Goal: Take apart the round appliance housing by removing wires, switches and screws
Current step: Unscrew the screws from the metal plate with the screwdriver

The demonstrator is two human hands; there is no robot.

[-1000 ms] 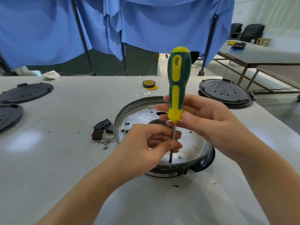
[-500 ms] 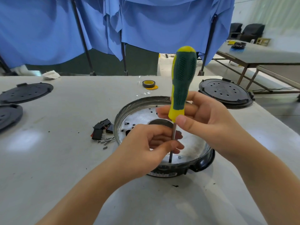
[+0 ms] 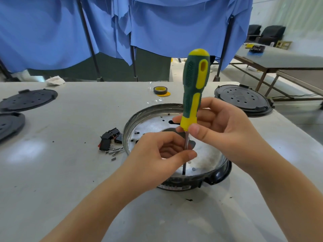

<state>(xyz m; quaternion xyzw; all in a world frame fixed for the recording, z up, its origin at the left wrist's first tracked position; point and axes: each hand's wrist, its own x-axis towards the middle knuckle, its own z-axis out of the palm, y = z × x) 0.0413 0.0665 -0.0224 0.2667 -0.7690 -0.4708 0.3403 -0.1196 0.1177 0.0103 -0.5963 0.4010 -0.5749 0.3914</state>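
The housing (image 3: 176,145) sits on the worktop (image 3: 70,172) in front of the person, open side up. Its metal rim rings a shiny plate pierced by small holes and a larger dark opening near the middle. Inside it stands the screwdriver (image 3: 194,88), upright, its tip down on the plate near the front wall.

The right hand (image 3: 225,130) pinches the yellow lower end of the green-and-yellow handle between thumb and curled fingers. The left hand (image 3: 157,158) curls round the steel shaft lower down, thumb pressed against it.

Just left of the housing lie black switches (image 3: 110,138) and, touching them, a small heap of screws (image 3: 116,151). Farther back a tape roll (image 3: 160,90) lies flat. 1 black lid (image 3: 243,100) rests at the right edge of the worktop, and 2 more (image 3: 28,100) (image 3: 10,124) at the left; the nearer left one is cut off by the frame edge. A crumpled white rag (image 3: 55,80) lies at the far edge, under blue cloth (image 3: 174,27) hung on poles.

The left hand hides much of the plate and the middle of the shaft. Whether the tip sits in a screw head cannot be made out. The label on the housing's dark front wall is too small to read.
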